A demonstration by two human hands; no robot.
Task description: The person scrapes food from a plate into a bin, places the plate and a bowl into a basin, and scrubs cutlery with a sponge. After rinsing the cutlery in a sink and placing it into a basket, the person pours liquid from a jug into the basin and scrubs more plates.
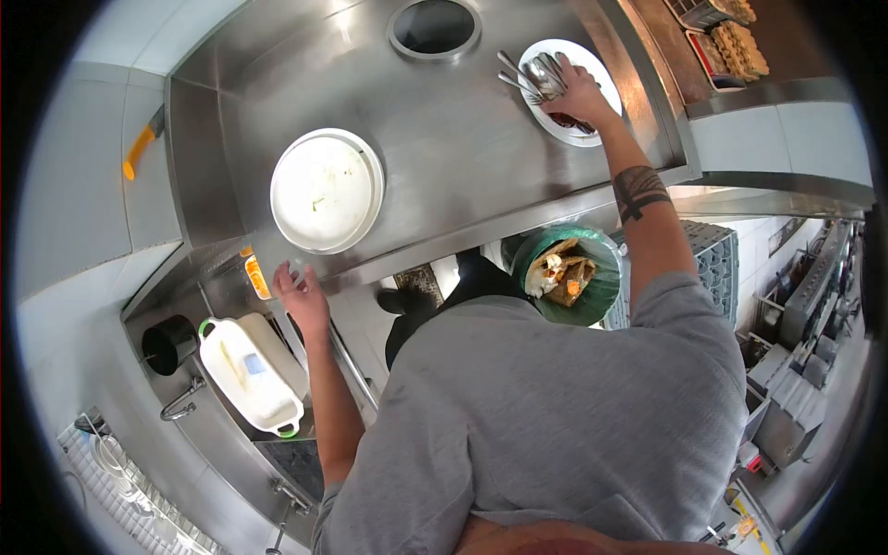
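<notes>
Where the wall (79,157) rises beyond the fingers of the left hand (302,301), an orange-handled tool (139,153) shows against the tiles. Below those fingers is a white tub (266,402) with green handles; something pale blue inside it is hard to make out. The left fingers are spread and slightly bent, holding nothing, at the front edge of the steel counter (444,139); whether their tips touch it, I cannot tell. Just past them lies a stack of white plates (324,190), probably piled to save room, with small food bits on top. Only rims show of whatever lies under the top plate, so I cannot count them. Between the two hands, farther back, a round hole (433,28) opens in the counter, its inside dark. On the near side of the right hand (578,97), below its forearm, a bin (603,301) with a green liner holds food scraps, partly cut off by the counter's edge. The right fingers bend over cutlery (539,76) on a white plate (608,83), perhaps keeping the loose pieces together; whether they grip or merely press is unclear. Dark scraps (564,121) are half hidden beneath the palm. Beyond it, trays (731,51) are cropped at the view's dark border.
</notes>
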